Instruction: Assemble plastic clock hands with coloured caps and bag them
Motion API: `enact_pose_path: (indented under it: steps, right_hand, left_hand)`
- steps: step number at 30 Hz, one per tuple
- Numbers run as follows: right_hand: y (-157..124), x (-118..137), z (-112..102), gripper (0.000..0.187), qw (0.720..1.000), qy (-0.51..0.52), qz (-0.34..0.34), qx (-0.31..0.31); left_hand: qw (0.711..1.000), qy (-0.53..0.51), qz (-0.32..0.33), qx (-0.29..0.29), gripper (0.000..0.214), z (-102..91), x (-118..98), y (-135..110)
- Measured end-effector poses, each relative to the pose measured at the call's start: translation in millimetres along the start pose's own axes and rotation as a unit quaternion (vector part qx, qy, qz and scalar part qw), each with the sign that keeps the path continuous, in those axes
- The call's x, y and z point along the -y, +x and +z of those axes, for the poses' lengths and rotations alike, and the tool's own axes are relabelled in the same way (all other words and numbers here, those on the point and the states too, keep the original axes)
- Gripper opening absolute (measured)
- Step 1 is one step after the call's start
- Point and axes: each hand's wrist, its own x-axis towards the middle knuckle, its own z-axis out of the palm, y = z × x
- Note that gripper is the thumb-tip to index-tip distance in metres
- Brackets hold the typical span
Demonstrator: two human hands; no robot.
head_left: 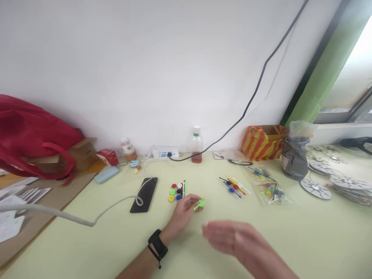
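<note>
A bright green plastic arrow spinner with a round hub (199, 205) is pinched in the fingertips of my left hand (186, 209), which wears a black watch. My right hand (232, 236) hovers nearer to me on the right, slightly blurred, with its fingers stretched out and nothing seen in it. Just beyond my left hand lie several small round discs (172, 192) in red, white, green, black, yellow and blue. Beside them is a row of thin coloured arrow sticks (183, 188), partly hidden by the hand. Assembled arrow spinners (232, 188) lie in a loose pile to the right.
Clear bags of spinners (271, 190) lie farther right, near white patterned discs (316, 188) and a grey bag (295, 157). A phone (143, 195) with a pale cable rests at left. Along the wall stand a bottle (197, 145), a power strip (162, 153) and a striped bag (258, 143).
</note>
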Motion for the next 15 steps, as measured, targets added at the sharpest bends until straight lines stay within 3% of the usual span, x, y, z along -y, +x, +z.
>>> enact_pose_path:
  steps: [2,5,10,15]
  right_hand:
    - [15.2,2.3,-19.2,0.060,0.980,0.186,-0.021,-0.072]
    - [33.4,4.2,-38.8,0.051,0.948,0.297,-0.038,-0.104]
    - [51.1,1.9,-52.0,0.043,0.934,0.325,-0.010,-0.147]
    - [75.7,-16.0,-67.2,0.024,0.941,0.279,-0.036,-0.186]
  left_hand:
    - [1.000,0.003,-0.001,0.010,0.041,-0.9,-0.2,-0.5]
    - [1.000,0.010,0.007,0.022,0.037,-2.3,0.4,-1.5]
    - [0.999,0.020,0.037,0.016,0.039,-3.7,5.1,-1.0]
    - [0.999,0.033,0.021,0.018,0.045,-2.6,3.3,-0.9]
